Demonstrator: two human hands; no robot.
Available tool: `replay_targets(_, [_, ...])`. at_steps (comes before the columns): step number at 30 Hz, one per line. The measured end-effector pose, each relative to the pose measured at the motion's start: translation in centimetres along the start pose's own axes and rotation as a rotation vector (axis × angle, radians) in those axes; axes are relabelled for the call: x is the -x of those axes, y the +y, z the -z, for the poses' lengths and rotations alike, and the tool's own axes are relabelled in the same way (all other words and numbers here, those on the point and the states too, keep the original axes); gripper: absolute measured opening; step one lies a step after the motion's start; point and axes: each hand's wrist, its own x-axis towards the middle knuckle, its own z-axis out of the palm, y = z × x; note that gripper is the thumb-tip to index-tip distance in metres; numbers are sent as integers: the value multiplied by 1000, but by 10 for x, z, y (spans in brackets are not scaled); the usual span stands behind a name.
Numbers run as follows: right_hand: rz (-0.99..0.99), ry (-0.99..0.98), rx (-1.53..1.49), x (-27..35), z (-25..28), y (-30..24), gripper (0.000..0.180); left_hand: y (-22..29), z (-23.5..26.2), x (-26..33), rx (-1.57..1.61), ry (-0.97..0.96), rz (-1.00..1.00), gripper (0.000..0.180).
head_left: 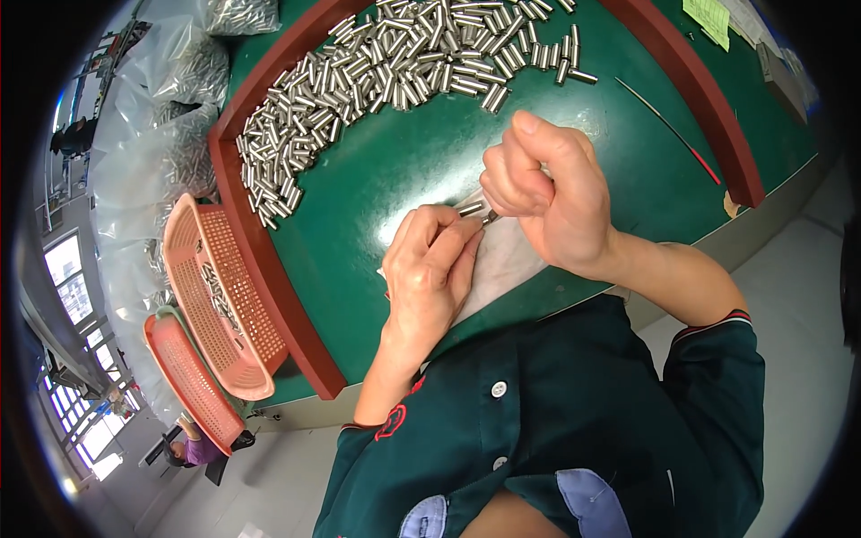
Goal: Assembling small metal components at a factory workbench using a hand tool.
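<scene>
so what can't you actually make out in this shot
Head view only:
- The small metal piece between the hands: mostly covered by the left hand and right hand.
- Pile of metal cylinders: cut off at the top edge.
- Contents of the pink basket: too small, blurred.

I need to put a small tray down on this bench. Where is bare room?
Bare green mat lies right of the right hand, up to the red rail. Another patch sits between the metal pins and the left hand. The far side is crowded.

Two pink mesh baskets (220, 296) at the green surface's (395, 170) left edge, clear plastic bags (170, 108) beyond, yellow-green paper (708, 18) far right.
</scene>
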Motion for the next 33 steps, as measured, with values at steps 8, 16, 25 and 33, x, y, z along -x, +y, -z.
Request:
replay_targets(8, [-19, -10, 2, 1, 0, -1, 45, 1, 0, 1, 18, 2, -24, 18])
replay_targets(16, [21, 5, 51, 4, -4, 0, 46, 0, -1, 1, 27, 11, -13, 19])
replay_targets(25, [129, -39, 203, 12, -7, 7, 45, 3, -4, 2, -1, 45, 2, 18])
replay_targets(33, [223, -139, 211, 15, -11, 7, 43, 2, -6, 4, -5, 28, 13, 18])
